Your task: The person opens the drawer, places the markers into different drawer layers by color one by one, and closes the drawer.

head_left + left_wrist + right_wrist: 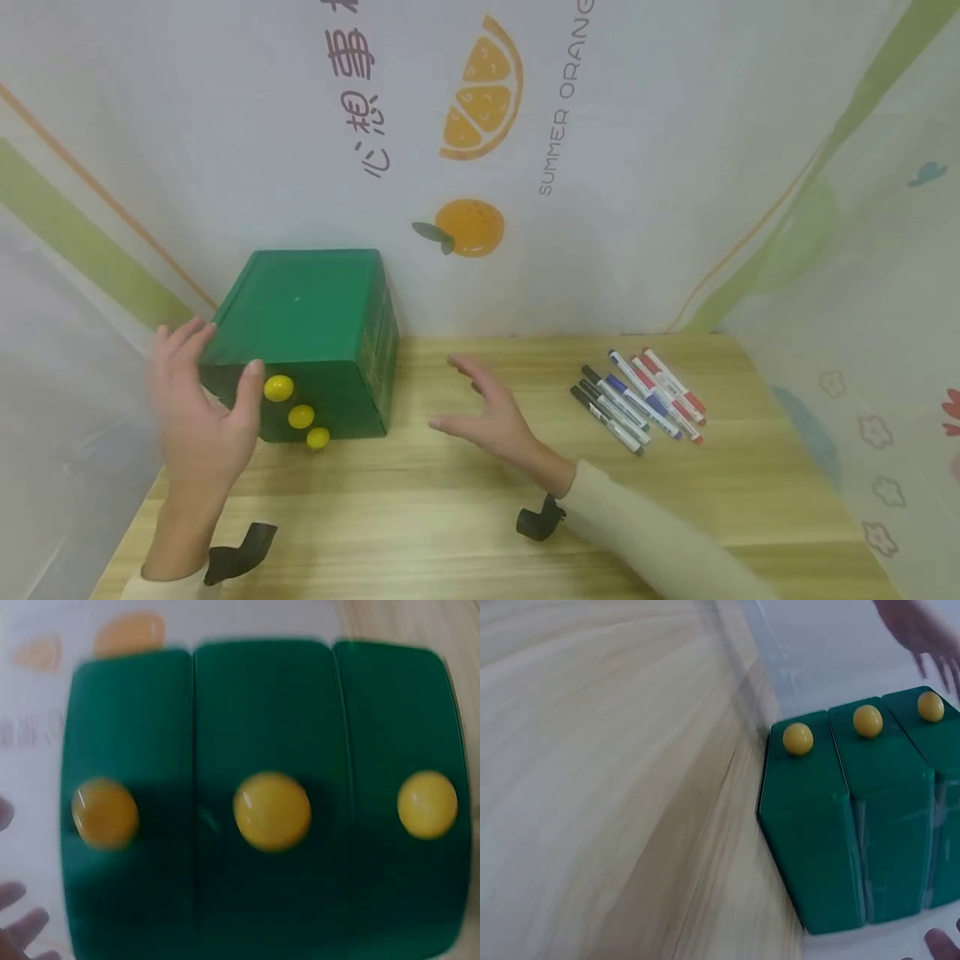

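Wooden tabletop (465, 500) bears a green plastic three-drawer box with yellow knobs (315, 333); left hand (198, 417) and right hand (491, 412) flank it, fingers spread, grasping nothing, apparently to steady it.

One green drawer box (300, 321) with three drawers. Three yellow knobs (301, 416). Six marker pens (637, 398) in a row: two black-capped, two blue, two red. Two hands in view.

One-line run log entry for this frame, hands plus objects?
left hand: open, at green plastic drawer box | right hand: open, above wooden table | marker pens: untouched
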